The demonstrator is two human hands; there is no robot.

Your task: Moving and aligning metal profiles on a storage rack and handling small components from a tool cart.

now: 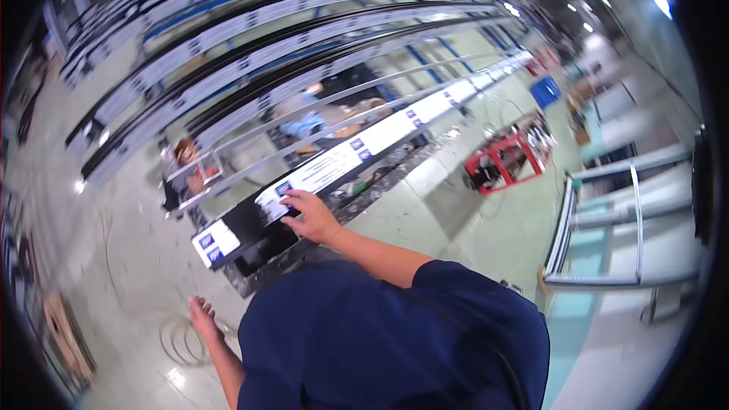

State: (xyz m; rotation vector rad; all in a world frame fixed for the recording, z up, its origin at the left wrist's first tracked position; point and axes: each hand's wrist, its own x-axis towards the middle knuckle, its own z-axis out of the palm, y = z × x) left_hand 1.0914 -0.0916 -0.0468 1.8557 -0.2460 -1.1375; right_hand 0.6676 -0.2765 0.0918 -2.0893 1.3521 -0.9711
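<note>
A long black profile (254, 247) runs from in front of me toward the far right, with white printed protective film (323, 169) along its top. Near its close end a bare black stretch separates this film from a short film piece (216, 243). My right hand (307, 216) touches the film's near edge, which looks wrinkled, with thumb and fingers apart. Away from the profile, to the lower left, my left hand (203, 317) hangs above the floor, fingers loosely bent and nothing visible in them.
Several more film-covered profiles (228, 68) lie on racks at the far left. A red-framed machine (505, 161) stands on the floor at right, near a blue bin (545, 92). Metal window frames (630, 228) are farther right. A coiled hose (182, 342) lies near my left hand.
</note>
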